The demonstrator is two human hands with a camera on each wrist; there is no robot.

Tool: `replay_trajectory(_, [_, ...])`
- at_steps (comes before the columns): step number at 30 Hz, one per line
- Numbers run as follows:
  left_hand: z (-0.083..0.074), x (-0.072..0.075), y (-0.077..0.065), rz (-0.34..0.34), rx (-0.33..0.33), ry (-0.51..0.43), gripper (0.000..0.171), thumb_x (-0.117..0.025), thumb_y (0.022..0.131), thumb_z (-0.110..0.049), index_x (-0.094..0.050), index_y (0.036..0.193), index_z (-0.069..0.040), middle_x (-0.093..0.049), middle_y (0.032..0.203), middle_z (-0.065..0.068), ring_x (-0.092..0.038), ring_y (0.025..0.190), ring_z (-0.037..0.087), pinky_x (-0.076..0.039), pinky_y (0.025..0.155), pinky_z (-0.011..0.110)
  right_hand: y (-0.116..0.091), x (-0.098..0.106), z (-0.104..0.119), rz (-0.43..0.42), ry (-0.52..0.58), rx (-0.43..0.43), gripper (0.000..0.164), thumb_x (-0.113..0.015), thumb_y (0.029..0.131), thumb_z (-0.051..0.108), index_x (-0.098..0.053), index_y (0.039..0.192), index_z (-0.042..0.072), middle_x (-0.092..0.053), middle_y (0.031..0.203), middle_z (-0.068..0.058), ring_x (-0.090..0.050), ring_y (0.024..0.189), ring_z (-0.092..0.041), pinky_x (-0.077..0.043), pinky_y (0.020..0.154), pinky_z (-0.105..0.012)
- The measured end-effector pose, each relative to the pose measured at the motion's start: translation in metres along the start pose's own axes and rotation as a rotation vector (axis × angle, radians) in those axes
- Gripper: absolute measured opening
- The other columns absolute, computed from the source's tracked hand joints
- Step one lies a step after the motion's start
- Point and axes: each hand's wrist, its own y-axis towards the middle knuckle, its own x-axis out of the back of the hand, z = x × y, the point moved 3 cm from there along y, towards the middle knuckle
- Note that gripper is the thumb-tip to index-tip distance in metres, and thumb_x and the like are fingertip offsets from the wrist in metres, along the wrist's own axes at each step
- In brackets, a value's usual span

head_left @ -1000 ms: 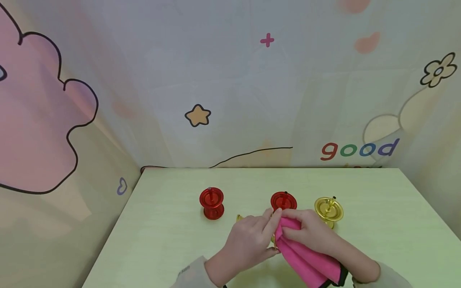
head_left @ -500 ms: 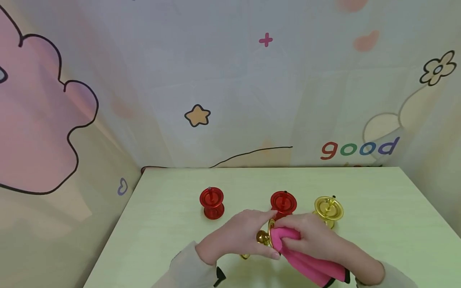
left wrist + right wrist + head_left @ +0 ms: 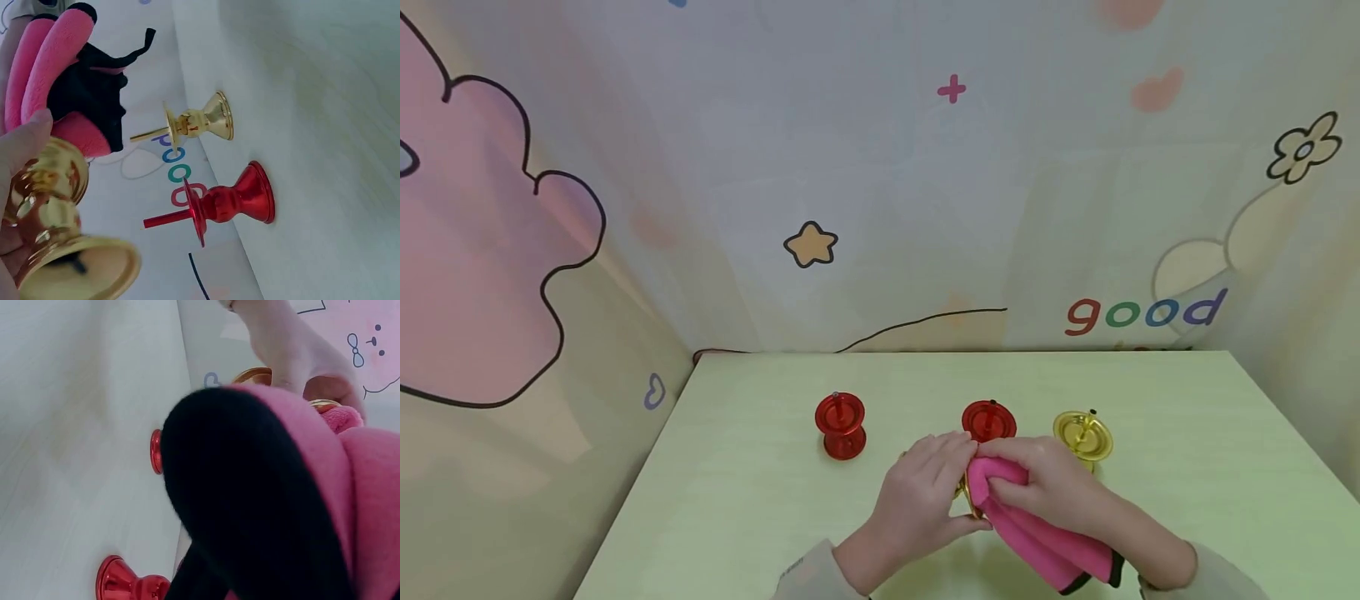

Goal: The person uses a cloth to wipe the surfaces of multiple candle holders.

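In the head view, my left hand (image 3: pixel 921 496) grips a gold candle holder (image 3: pixel 59 215), tilted on its side above the table. Its hollow flared base faces the camera in the left wrist view. Fingers cover most of it from above. Opposite, my right hand (image 3: pixel 1051 483) pinches a bunched pink cloth (image 3: pixel 1037 533) with black edging and presses it against the holder's dish. The cloth's loose end hangs down toward the table and fills much of the right wrist view. Just behind both hands stands a red candle holder (image 3: pixel 988 419), partly covered by them.
Another red candle holder (image 3: pixel 841 425) stands upright to the left on the pale table (image 3: pixel 722 500). To the right is an upright gold candle holder (image 3: pixel 1082 435), its base partly behind my right hand. A printed cloth backdrop (image 3: pixel 880 183) rises at the table's far edge.
My left hand rolled the gold candle holder, showing its stem half a second ago, and its fingers now cover it again. The right hand keeps the cloth on the dish.
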Motion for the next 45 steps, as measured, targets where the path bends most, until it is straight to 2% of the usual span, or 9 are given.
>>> replay_trajectory(13, [0.019, -0.002, 0.004, 0.738, 0.315, -0.587, 0.085, -0.067, 0.068, -0.053, -0.036, 0.134, -0.009, -0.049, 0.129, -0.003, -0.045, 0.117, 0.01, -0.039, 0.095, 0.023, -0.006, -0.004, 0.01, -0.035, -0.325, 0.374, 0.025, -0.07, 0.07, 0.018, -0.063, 0.094, 0.021, -0.058, 0.076, 0.012, -0.05, 0.064, 0.002, -0.041, 0.055, -0.009])
replay_trajectory(16, [0.018, -0.004, 0.0, 0.68, 0.36, -0.594, 0.08, -0.07, 0.066, -0.051, -0.042, 0.129, -0.011, -0.053, 0.124, -0.004, -0.049, 0.113, 0.008, -0.041, 0.092, 0.021, -0.006, -0.005, 0.01, -0.032, -0.328, 0.368, 0.025, -0.07, 0.071, 0.019, -0.064, 0.095, 0.021, -0.059, 0.077, 0.011, -0.051, 0.065, 0.002, -0.042, 0.055, -0.01])
replay_trajectory(22, [0.006, -0.003, -0.005, 0.172, 0.192, -0.261, 0.079, -0.075, 0.057, -0.053, -0.05, 0.118, -0.009, -0.058, 0.11, -0.001, -0.052, 0.105, 0.011, -0.043, 0.089, 0.018, -0.002, -0.001, 0.004, -0.022, -0.111, 0.178, 0.023, -0.066, 0.075, 0.012, -0.063, 0.098, 0.014, -0.063, 0.082, 0.007, -0.052, 0.069, 0.001, -0.045, 0.055, -0.013])
replay_trajectory(25, [0.001, -0.004, -0.007, 0.059, 0.15, -0.158, 0.082, -0.074, 0.056, -0.055, -0.05, 0.117, -0.007, -0.058, 0.11, 0.001, -0.053, 0.105, 0.014, -0.041, 0.093, 0.02, -0.001, 0.0, 0.0, -0.016, -0.046, 0.138, 0.022, -0.065, 0.076, 0.009, -0.063, 0.097, 0.012, -0.063, 0.08, 0.006, -0.049, 0.066, 0.003, -0.044, 0.053, -0.012])
replay_trajectory(28, [0.003, -0.005, -0.009, 0.183, 0.222, -0.275, 0.086, -0.073, 0.057, -0.056, -0.045, 0.123, -0.009, -0.055, 0.116, 0.0, -0.049, 0.11, 0.013, -0.04, 0.094, 0.023, -0.002, 0.0, 0.0, -0.006, -0.056, 0.156, 0.02, -0.065, 0.076, 0.009, -0.063, 0.096, 0.013, -0.063, 0.079, 0.007, -0.049, 0.066, 0.004, -0.043, 0.053, -0.011])
replay_trajectory(32, [0.013, -0.004, -0.006, 0.497, 0.323, -0.474, 0.091, -0.069, 0.063, -0.056, -0.034, 0.134, -0.011, -0.046, 0.13, -0.003, -0.041, 0.12, 0.013, -0.039, 0.096, 0.028, -0.005, -0.002, 0.001, 0.012, -0.102, 0.225, 0.02, -0.066, 0.076, 0.012, -0.062, 0.095, 0.017, -0.061, 0.079, 0.011, -0.05, 0.066, 0.005, -0.042, 0.055, -0.008])
replay_trajectory(39, [0.026, -0.014, -0.003, 0.974, 0.352, -0.765, 0.088, -0.07, 0.069, -0.046, -0.028, 0.138, -0.012, -0.04, 0.136, -0.004, -0.04, 0.121, 0.006, -0.037, 0.096, 0.021, -0.009, -0.011, 0.01, 0.006, -0.305, 0.435, 0.021, -0.069, 0.074, 0.021, -0.061, 0.094, 0.023, -0.058, 0.077, 0.013, -0.051, 0.065, 0.002, -0.042, 0.057, -0.009])
replay_trajectory(42, [0.029, -0.018, -0.008, 1.004, 0.425, -0.829, 0.082, -0.071, 0.068, -0.043, -0.034, 0.136, -0.016, -0.044, 0.132, -0.007, -0.042, 0.115, 0.0, -0.039, 0.091, 0.019, -0.01, -0.014, 0.012, -0.004, -0.346, 0.484, 0.019, -0.068, 0.076, 0.025, -0.062, 0.094, 0.022, -0.061, 0.08, 0.011, -0.055, 0.069, 0.0, -0.046, 0.059, -0.013])
replay_trajectory(45, [0.024, -0.019, -0.011, 0.859, 0.448, -0.791, 0.079, -0.074, 0.065, -0.043, -0.041, 0.132, -0.015, -0.049, 0.128, -0.007, -0.046, 0.111, 0.0, -0.041, 0.088, 0.018, -0.01, -0.013, 0.009, -0.015, -0.348, 0.455, 0.018, -0.066, 0.078, 0.027, -0.062, 0.095, 0.022, -0.061, 0.079, 0.01, -0.054, 0.068, 0.0, -0.046, 0.059, -0.012])
